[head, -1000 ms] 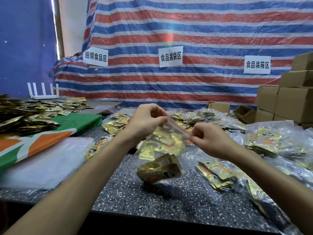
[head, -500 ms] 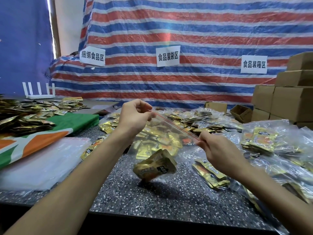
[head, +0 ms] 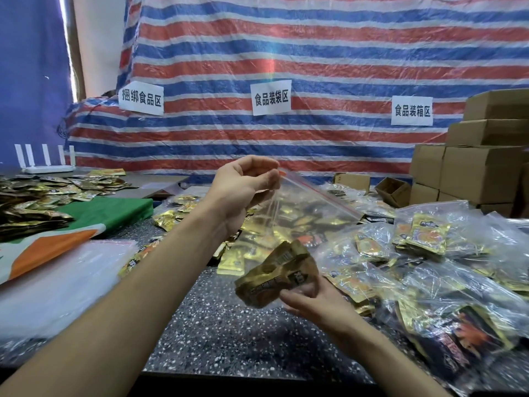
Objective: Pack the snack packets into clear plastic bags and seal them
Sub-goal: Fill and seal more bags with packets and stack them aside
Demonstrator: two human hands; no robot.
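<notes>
The clear plastic bag (head: 303, 202) hung above the middle of the speckled table (head: 229, 333), its red-edged mouth slanting down from far left to right. The left hand (head: 243, 190) pinched the bag's upper left corner between thumb and fingertips. A crumpled bundle of gold snack packets (head: 274, 276) sagged in the bag's bottom. The right hand (head: 312, 302) lay under that bundle, palm up, fingers against the plastic; whether it gripped or only propped the load could not be told.

A heap of filled bags (head: 435, 253) crowded the right side of the table, reaching close to the right wrist. Behind the hanging bag more loose gold packets (head: 171, 219) lay scattered. To the near left sat a stack of empty clear bags (head: 57, 279) beside a green, white and orange cloth (head: 106, 210). Far left lay a pile of dark packets (head: 34, 202) and a white router (head: 45, 167). Cardboard boxes (head: 486, 170) stood stacked far right before a striped tarp (head: 286, 58) bearing three paper signs (head: 271, 97).
</notes>
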